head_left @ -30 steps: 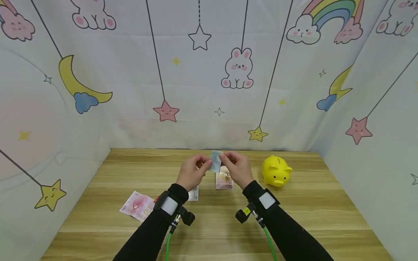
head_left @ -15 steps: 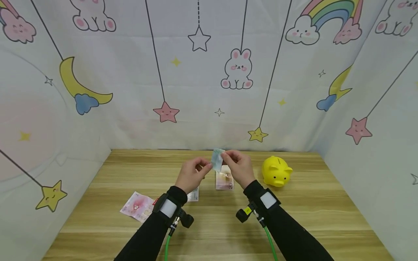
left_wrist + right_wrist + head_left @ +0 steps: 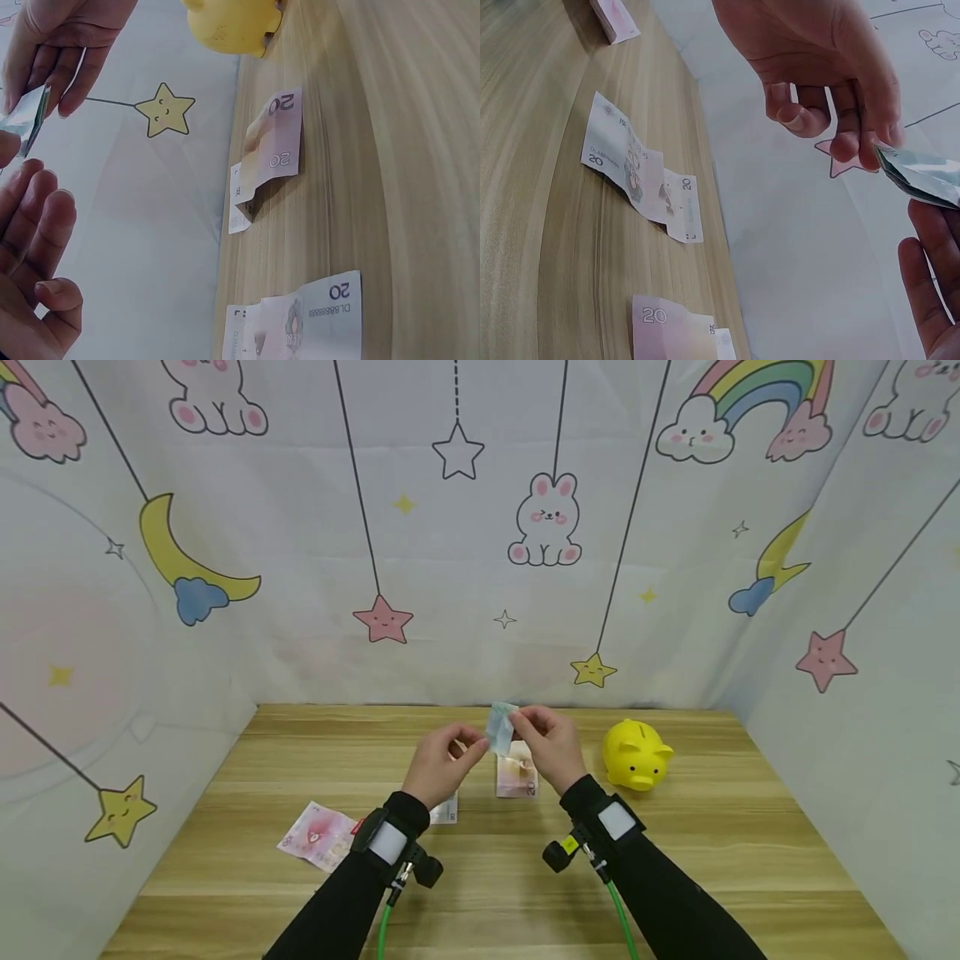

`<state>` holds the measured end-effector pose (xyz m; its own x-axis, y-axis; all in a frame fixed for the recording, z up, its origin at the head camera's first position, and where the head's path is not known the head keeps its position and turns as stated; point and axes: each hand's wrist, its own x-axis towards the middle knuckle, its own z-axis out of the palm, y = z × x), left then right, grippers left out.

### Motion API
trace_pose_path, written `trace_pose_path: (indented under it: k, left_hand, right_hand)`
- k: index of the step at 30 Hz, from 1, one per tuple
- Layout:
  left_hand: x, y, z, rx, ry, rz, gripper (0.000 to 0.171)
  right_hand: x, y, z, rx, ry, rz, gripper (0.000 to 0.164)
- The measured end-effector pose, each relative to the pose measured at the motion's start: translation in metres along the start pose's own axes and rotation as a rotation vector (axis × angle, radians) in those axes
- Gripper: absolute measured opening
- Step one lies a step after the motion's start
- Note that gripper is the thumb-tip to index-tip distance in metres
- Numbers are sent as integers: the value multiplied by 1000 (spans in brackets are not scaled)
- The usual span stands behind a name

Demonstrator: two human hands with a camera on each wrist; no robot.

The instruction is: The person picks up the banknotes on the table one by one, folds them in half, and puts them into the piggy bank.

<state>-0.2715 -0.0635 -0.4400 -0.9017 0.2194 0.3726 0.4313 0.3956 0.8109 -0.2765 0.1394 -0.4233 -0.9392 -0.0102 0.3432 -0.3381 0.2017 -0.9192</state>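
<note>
Blue-green folded note pinched between two hands above the desk

A small blue-green note [image 3: 499,728] is held in the air over the far part of the desk [image 3: 675,877]. Its upper right edge is pinched by the grip of the right hand [image 3: 553,752], with the thumb laid across the near face. Its lower left corner is pinched by the grip of the left hand [image 3: 442,764], between thumb and forefinger, while the other fingers are bent loosely. Folded layers are shown along the note's edge in the right wrist view.

On the desk, a creased pinkish-brown note [image 3: 517,778] marked 20 is seen below the held one and is partly hidden by it. A grey-white note [image 3: 446,811], also marked 20, is partly covered by the left hand; its kinked surface is shown in the left wrist view. Farther left, a pink note [image 3: 318,835] is set at a slant and is partly hidden by the left sleeve [image 3: 330,910]. A yellow piggy bank [image 3: 636,756] is placed to the right of the right hand, well apart from the notes. The desk is backed by a white cloth [image 3: 300,527] printed with stars, moons and rabbits.
</note>
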Motion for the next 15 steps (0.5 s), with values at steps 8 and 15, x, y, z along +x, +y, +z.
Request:
trace_pose_path:
  k: [8,15]
  left_hand:
    - [-3,-1,2,13,20,46,7]
    - [-3,-1,4,34,22,58,5]
  right_hand:
    - [1,2,0,12,-1,3,20]
    - [2,5,-1,6,-6,-8,19]
